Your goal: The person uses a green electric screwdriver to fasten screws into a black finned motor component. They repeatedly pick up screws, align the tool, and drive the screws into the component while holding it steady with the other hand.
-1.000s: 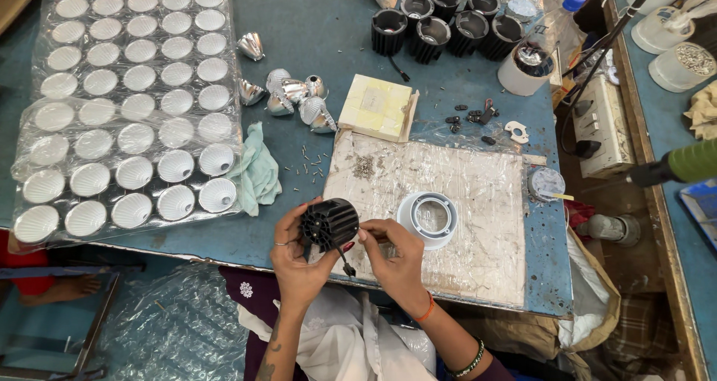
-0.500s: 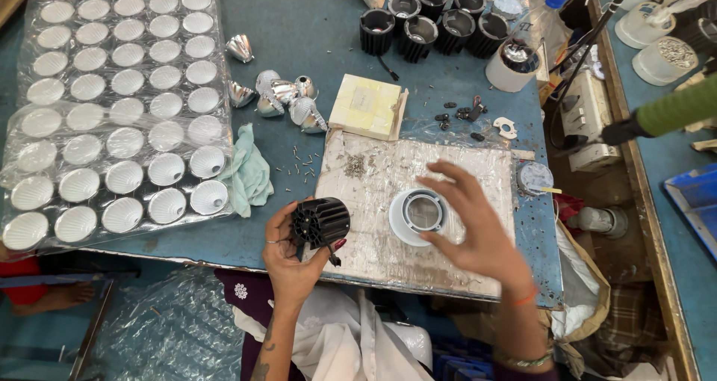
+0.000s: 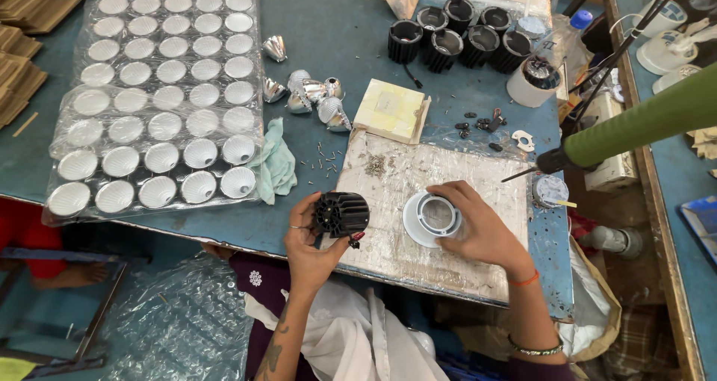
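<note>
My left hand [image 3: 310, 239] holds a black finned heat-sink housing [image 3: 342, 214] just above the near edge of the blue table, its open end turned toward me and short wires hanging below it. My right hand [image 3: 478, 228] rests on a white round ring-shaped lamp cover [image 3: 431, 218] lying on a worn white board [image 3: 441, 172]; the fingers curl around its right rim and grip it. The two hands are a short way apart.
Clear plastic trays of silver reflector cups [image 3: 160, 90] fill the left side. Loose reflectors [image 3: 314, 97], a green cloth [image 3: 275, 164], a yellow pad [image 3: 390, 110] and small screws lie mid-table. More black housings [image 3: 455, 30] stand at the back. A green-handled tool [image 3: 635, 123] reaches in from the right.
My right hand left the black housing, swung right to the white ring and has closed on it. The left hand keeps the housing in nearly the same spot.
</note>
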